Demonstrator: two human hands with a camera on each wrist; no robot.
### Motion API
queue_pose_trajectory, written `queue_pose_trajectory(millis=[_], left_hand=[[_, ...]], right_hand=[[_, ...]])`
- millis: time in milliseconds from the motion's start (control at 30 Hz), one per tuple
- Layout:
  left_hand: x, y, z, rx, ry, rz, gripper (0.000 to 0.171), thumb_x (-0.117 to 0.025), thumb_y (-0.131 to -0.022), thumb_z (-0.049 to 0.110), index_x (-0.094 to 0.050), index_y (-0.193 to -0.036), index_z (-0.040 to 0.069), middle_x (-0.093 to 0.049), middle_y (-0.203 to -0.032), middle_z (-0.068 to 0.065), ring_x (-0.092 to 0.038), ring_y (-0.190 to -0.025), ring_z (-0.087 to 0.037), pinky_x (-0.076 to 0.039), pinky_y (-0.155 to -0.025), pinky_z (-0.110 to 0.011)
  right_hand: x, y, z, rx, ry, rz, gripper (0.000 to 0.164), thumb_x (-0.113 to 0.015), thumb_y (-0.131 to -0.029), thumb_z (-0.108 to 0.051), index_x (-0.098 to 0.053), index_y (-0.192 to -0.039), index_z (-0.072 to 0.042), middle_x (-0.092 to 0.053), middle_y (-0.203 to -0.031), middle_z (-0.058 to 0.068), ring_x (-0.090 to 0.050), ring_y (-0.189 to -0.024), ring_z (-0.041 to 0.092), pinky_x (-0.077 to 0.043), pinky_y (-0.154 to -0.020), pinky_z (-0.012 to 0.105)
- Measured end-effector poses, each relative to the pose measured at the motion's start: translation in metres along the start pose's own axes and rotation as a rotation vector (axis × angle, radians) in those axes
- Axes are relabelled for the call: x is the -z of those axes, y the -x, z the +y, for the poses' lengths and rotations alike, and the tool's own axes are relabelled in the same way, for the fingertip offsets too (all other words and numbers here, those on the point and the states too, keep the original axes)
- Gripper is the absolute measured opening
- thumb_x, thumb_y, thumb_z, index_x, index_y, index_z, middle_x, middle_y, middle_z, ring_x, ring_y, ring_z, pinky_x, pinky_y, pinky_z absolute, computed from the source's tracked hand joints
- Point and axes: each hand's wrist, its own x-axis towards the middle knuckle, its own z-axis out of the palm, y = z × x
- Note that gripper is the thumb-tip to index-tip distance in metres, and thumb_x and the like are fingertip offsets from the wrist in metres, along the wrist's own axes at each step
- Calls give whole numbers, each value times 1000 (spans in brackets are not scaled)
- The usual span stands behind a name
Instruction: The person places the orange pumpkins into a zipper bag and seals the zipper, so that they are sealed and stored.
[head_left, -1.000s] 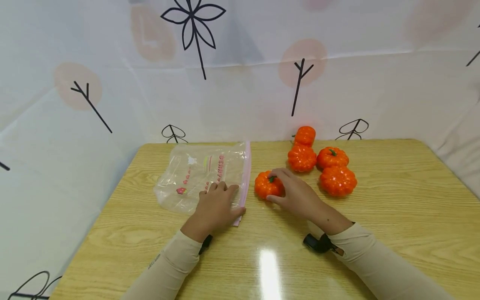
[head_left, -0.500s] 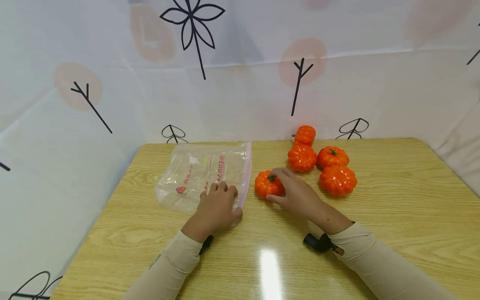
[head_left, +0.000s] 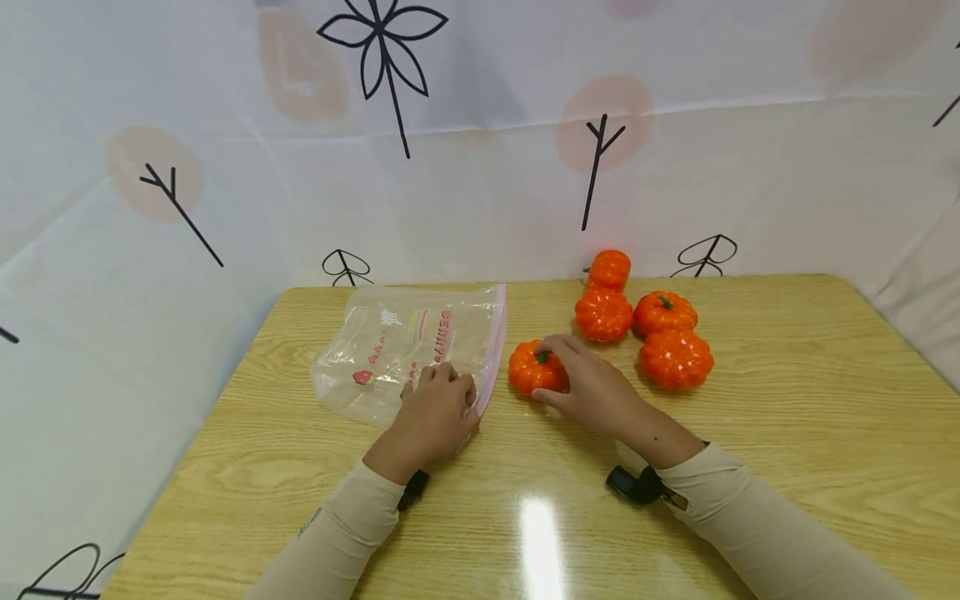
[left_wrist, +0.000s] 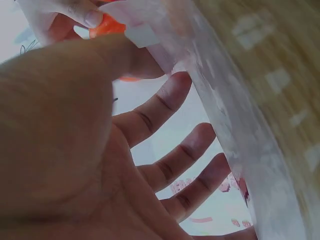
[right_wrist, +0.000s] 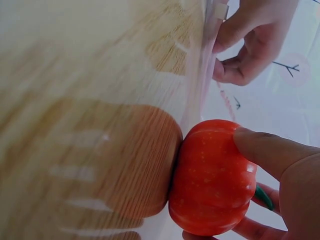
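Note:
A clear plastic zip bag [head_left: 360, 333] with a pink zip strip lies flat on the left of the table. My left hand [head_left: 427, 421] is over the bag's near right corner, thumb and forefinger pinching the zip edge; in the left wrist view the thumb and forefinger meet there, beside a whitish slider [left_wrist: 142, 36]. Just right of the bag, an orange toy pumpkin [head_left: 528, 372] with a green stem sits on the table. My right hand [head_left: 600, 396] grips it, thumb [right_wrist: 265, 150] on the near side and fingers curved round the far side.
Several more orange pumpkins stand at the back right: a small one [head_left: 611, 270], one before it [head_left: 603, 315], a stemmed one [head_left: 660, 315] and another [head_left: 677, 361]. A patterned white cloth [head_left: 480, 192] hangs behind the wooden table [head_left: 787, 400].
My left thumb has drawn in toward the fingers and closed on the bag's zip edge. The bag has shifted very slightly right. My right hand and its pumpkin stay put.

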Motion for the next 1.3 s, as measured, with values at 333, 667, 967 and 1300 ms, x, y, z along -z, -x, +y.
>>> queue_pose_trajectory(millis=[333,667,967,1300], left_hand=[[-2,0,1,-18,-14,44,15,-66,-93,31,-59,-83,21,-58,-105,-4,-53,-104,-26,-46,-79,-53],[-2,0,2,-85,47,125,13,-65,-85,24,-55,-77,22,-50,-81,6,-52,-86,-16,-37,-68,-37],[0,-1,7,-80,64,133,15,-65,-85,24,-53,-76,21,-49,-77,6,-50,-80,-15,-37,-71,-37],[2,-2,7,-99,114,132,15,-63,-83,21,-50,-76,19,-49,-73,6,-46,-71,-13,-38,-63,-31]], right_hand=[[-1,0,1,17,4,8,60,-79,-85,-32,-50,-135,-13,-52,-141,11,-61,-121,35,-50,-98,54],[-2,0,3,11,-12,-10,67,-80,-83,-31,-48,-139,-13,-52,-138,14,-62,-117,36,-51,-95,55],[1,-1,1,-19,28,17,66,-80,-84,-35,-50,-138,-12,-53,-138,12,-64,-112,34,-54,-91,53],[8,0,-5,-15,20,104,65,-80,-83,-38,-52,-135,-10,-52,-135,14,-65,-104,32,-55,-87,52]])
